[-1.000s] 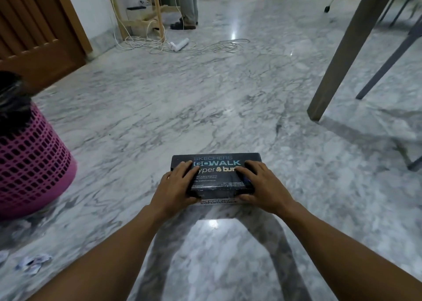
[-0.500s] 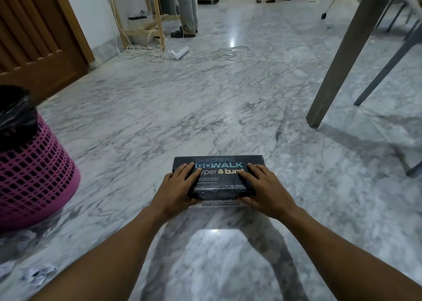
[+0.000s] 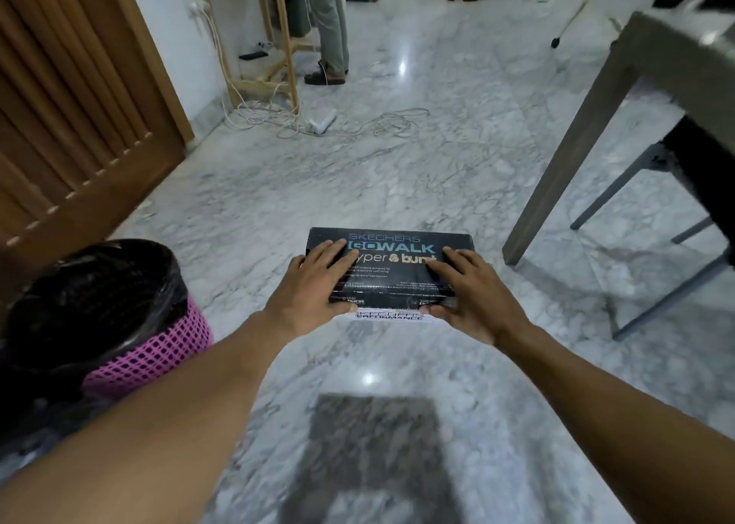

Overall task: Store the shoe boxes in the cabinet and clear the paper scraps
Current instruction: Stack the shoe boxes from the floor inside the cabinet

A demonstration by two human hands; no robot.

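1. Far left: pink mesh bin with a black liner, low beside the left forearm, near the wooden slatted door. Likely spot for the paper scraps; none visible right now.
2. Left hand spread flat on the lid, fingers over the top, thumb tucked under the near edge. Closed on the left end of the shoe box, not a tight fist, more a wide clamp.
3. Centre: black box with printed lid, held out in front above the marble floor, level, long side facing the wearer. White base edge peeking out under the lid.
4. Handling guess: stiff cardboard, fairly light, smooth printed surface, slightly slippery. Loose lid probable, so best held at both short ends with thumbs under the base.
5. Right hand mirrored on the right end, same grip.
6. Far right: table leg near the box, worth steering clear of.
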